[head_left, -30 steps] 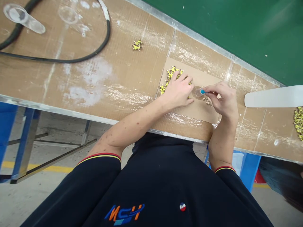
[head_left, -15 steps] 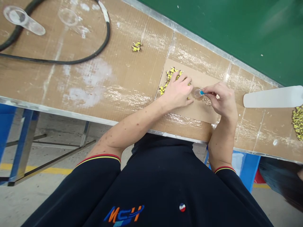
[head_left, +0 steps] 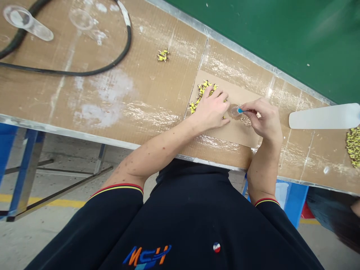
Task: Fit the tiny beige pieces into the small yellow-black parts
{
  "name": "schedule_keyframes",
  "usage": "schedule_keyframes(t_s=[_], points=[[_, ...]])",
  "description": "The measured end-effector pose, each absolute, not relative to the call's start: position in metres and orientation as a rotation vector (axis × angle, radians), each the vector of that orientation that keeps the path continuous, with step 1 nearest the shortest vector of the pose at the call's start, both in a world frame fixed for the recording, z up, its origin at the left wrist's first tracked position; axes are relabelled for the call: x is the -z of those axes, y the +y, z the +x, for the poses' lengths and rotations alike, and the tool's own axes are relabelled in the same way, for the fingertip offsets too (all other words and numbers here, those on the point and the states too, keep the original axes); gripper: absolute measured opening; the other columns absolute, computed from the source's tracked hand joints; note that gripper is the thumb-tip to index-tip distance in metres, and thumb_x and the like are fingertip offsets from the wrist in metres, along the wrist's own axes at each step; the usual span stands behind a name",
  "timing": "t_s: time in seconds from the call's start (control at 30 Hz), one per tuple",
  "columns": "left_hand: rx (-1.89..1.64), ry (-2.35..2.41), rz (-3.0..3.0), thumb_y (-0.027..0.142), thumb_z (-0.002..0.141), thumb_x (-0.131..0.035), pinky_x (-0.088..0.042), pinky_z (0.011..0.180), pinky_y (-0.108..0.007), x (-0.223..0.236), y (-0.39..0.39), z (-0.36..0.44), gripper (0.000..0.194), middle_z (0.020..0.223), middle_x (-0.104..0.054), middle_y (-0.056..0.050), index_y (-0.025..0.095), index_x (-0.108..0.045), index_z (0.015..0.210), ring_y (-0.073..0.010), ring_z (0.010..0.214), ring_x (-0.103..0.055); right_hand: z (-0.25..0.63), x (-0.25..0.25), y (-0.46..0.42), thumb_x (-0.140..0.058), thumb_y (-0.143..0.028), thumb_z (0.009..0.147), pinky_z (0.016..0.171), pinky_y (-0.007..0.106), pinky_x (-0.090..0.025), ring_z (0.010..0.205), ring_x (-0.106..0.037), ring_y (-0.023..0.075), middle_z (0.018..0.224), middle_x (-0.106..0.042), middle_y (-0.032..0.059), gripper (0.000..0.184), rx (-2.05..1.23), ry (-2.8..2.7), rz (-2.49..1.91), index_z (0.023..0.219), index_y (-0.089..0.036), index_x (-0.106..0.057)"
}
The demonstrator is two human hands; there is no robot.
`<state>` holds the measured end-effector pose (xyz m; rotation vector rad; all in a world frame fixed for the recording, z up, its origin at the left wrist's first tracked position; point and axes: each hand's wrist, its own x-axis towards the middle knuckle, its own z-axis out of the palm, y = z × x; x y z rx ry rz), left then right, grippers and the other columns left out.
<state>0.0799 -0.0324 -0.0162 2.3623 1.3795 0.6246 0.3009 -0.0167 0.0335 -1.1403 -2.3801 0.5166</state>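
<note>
My left hand rests palm down on a loose cardboard sheet, its fingers curled over a pile of small yellow parts; what its fingertips pinch is hidden. My right hand is closed in a pinch on a small blue-tipped tool, whose tip sits at a small clear cup between the two hands. A little heap of tiny tan pieces lies under the right fingers.
The cardboard-covered bench carries a black cable, two clear plastic scoops, a small yellow cluster, a white paddle and a yellow heap. A green surface runs behind. Another person's dark clothing shows at the lower right.
</note>
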Motion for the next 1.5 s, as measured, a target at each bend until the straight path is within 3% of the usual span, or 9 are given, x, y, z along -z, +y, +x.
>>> schedule_keyframes(t_s=[1.5], points=[[-0.598,1.393,2.398,0.040,0.088,-0.072,-0.034,0.118,-0.063,0.0155,-0.0329,0.0796,0.036,0.130,-0.069,-0.015,0.017,-0.077,0.115,-0.0376,0.132,-0.055,0.3050,-0.0325,-0.0176,-0.064,-0.012,0.095,0.081,0.038,-0.061,0.088,-0.076,0.0218,0.096,-0.084,-0.0001,0.020,-0.412,-2.400,-1.033,0.097,-0.028,-0.076]])
